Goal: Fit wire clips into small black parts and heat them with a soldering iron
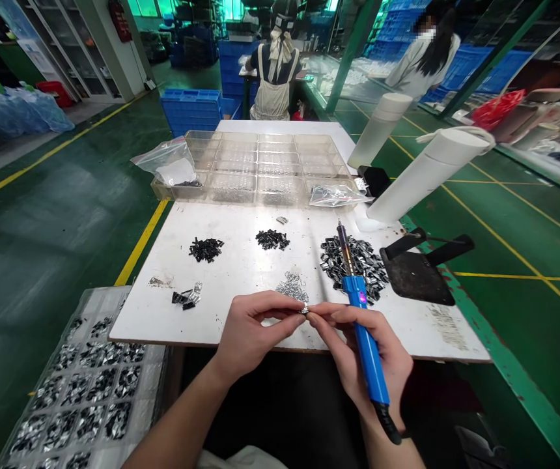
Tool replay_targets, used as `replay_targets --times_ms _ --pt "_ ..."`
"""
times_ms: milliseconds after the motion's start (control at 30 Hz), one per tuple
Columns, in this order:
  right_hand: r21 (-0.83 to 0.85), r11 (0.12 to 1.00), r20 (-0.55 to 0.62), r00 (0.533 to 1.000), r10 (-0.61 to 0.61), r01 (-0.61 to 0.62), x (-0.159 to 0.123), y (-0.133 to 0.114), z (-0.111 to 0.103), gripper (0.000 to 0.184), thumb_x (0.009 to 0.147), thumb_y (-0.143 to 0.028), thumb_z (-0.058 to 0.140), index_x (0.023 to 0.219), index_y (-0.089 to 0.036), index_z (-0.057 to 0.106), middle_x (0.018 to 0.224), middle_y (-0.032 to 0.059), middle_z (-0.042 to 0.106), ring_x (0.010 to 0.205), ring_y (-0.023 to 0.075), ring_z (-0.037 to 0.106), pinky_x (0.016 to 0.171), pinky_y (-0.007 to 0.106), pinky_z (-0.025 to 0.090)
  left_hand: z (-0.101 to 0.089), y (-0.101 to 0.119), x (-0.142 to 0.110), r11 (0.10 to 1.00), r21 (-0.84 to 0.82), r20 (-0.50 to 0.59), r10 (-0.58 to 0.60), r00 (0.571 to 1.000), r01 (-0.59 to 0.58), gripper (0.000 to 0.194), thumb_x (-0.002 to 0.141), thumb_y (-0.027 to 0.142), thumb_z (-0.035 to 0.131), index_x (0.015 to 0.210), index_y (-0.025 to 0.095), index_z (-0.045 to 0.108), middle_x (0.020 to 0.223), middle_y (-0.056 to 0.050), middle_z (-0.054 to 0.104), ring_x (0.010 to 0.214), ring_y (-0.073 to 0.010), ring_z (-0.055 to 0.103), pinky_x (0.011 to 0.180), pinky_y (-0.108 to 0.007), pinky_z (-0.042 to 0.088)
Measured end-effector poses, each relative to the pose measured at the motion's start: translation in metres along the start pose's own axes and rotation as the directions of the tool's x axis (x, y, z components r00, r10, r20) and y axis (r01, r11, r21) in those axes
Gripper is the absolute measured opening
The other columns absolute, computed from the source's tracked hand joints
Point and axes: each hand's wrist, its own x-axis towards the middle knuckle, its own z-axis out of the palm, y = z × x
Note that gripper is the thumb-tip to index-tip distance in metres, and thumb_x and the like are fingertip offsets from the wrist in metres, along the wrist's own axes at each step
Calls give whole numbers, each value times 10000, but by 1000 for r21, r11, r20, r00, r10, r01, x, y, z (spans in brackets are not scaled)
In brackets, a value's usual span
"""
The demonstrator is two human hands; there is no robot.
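My left hand (251, 329) and my right hand (365, 352) meet over the near edge of the white table (241, 228), both pinching one small metal part (304, 310) between their fingertips. A blue soldering iron (361, 312) also lies in my right hand, its tip pointing away over a pile of black-and-silver parts (355, 260). A small heap of silver clips (292, 286) sits just beyond my fingers.
Two piles of black parts (206, 249) (272, 239) and a few loose pieces (187, 298) lie on the table. A clear compartment box (260, 166), plastic bags, a black iron stand (419, 270) and white tubes (426, 172) stand behind. A tray of filled cells (84, 391) sits at the lower left. Two people work further back.
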Motion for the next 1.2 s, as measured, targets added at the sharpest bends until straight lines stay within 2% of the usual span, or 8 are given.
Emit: replay_targets --times_ms 300,533,733,867,1000,1100,1200 --pt "-21 999 -2 999 -44 43 -1 1 1 176 903 -149 799 954 -244 659 960 26 779 918 208 779 829 321 660 0 2 -1 999 34 -4 7 1000 -7 124 814 117 836 923 162 873 853 -60 837 778 -196 806 742 -240 682" --pt "-49 998 6 999 -48 48 -1 3 -1 180 895 -148 808 961 -236 665 965 30 787 916 209 781 846 321 656 0 0 -1 993 88 -8 76 997 -75 106 828 118 841 917 164 877 841 -59 835 773 -176 789 718 -211 657" --pt "-29 995 -1 995 -99 99 1 7 -2 197 889 -126 806 978 -232 666 972 27 783 915 195 782 855 300 652 0 0 0 991 35 39 127 991 -128 184 820 75 821 987 138 865 924 -89 841 830 -197 799 771 -248 681" --pt "-32 995 -5 995 -95 95 1 8 -3 218 879 -108 810 973 -233 658 963 26 778 916 201 778 870 323 649 1 1 0 993 35 -5 111 994 -111 148 840 103 809 974 138 862 933 -90 833 835 -197 796 763 -247 684" --pt "2 991 10 991 -137 137 0 8 -6 253 866 -67 805 998 -230 662 973 19 779 918 188 778 875 295 637 2 0 0 994 50 -75 96 993 -92 85 837 136 828 918 143 852 890 -69 817 801 -174 778 740 -222 670" --pt "-1 989 0 989 -146 146 -1 6 -8 264 853 -53 811 994 -221 665 980 19 780 914 177 778 878 272 631 2 -2 -1 992 70 -72 113 991 -108 46 835 129 832 876 148 838 846 -49 808 780 -156 768 731 -200 659" --pt "-12 991 4 991 -131 131 0 5 -9 250 856 -65 813 986 -221 666 975 13 777 918 169 777 881 255 625 3 -3 -3 992 68 -59 111 992 -107 140 818 117 845 955 148 833 882 -48 828 760 -157 786 741 -209 674"
